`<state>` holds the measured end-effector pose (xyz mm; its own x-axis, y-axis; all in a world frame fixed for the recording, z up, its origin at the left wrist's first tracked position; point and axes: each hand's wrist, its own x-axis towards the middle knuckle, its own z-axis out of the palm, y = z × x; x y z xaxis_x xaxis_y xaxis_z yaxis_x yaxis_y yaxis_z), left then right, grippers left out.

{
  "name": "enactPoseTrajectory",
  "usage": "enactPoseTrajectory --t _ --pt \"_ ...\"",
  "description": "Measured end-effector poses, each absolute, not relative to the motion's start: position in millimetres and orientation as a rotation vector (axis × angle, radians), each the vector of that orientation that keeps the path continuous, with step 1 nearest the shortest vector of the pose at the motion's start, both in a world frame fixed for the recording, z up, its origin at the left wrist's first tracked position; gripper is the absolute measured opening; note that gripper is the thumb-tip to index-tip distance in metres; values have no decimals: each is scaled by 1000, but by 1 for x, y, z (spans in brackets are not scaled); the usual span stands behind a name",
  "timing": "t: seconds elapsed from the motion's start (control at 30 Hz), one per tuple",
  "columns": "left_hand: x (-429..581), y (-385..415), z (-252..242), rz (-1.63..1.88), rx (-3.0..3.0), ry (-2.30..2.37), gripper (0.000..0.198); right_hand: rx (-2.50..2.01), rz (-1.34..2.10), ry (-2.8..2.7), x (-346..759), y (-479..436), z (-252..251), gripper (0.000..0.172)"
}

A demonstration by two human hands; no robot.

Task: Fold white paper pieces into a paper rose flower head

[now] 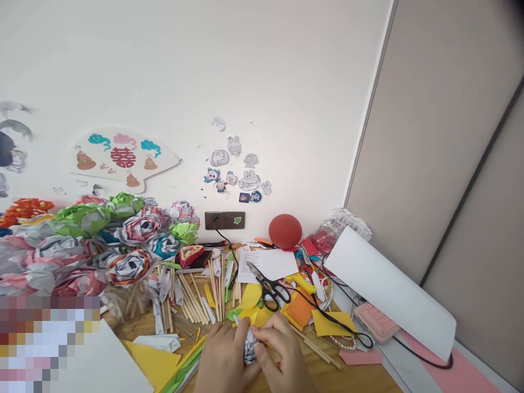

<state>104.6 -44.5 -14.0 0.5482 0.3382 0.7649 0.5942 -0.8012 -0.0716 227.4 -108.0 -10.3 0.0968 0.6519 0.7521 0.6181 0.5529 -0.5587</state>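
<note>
Between my two hands, low in the middle of the head view, is a small folded grey-white paper flower (249,352). My left hand (225,352) is closed round its left side, with the fingers partly hidden. The thumb and fingers of my right hand (281,349) pinch it from the right. Just beyond my hands lie yellow paper pieces (250,297) and black-handled scissors (270,286), whose blades point up and left. To the left of my left hand rest yellow and green paper strips (184,368).
Folded paper roses (139,226) crowd the left side. Wooden sticks (192,300) lie mid-table. A red balloon (285,231) stands against the wall. A yellow glue gun (302,283) with a black cable, a pink keypad (375,322) and a curled white sheet (388,289) are at right.
</note>
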Motion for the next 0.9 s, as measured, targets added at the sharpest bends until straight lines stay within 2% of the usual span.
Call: enactPoseTrajectory --t 0.17,0.3,0.4,0.57,0.7,0.77,0.9 --pt "101 -39 -15 -1111 -2494 -761 28 -1144 52 -1611 230 -104 -15 30" --pt "101 -35 -19 -1097 -2515 -766 56 -1240 25 -1526 240 -99 -18 19" --pt "104 -36 -24 -1055 -2578 -761 74 -1276 -29 -1488 247 -97 -16 21" --pt "107 -39 -32 -989 -2743 -699 87 -1313 101 -1614 246 -93 -14 14" --pt "104 -37 -34 -1059 -2908 -716 103 -1329 159 -1472 248 -88 -20 14" --pt "102 -36 -36 -1180 -2973 -788 93 -1327 228 -1417 252 -85 -23 15" --pt "105 -34 -34 -1390 -2990 -947 28 -1324 304 -1421 254 -85 -25 14"
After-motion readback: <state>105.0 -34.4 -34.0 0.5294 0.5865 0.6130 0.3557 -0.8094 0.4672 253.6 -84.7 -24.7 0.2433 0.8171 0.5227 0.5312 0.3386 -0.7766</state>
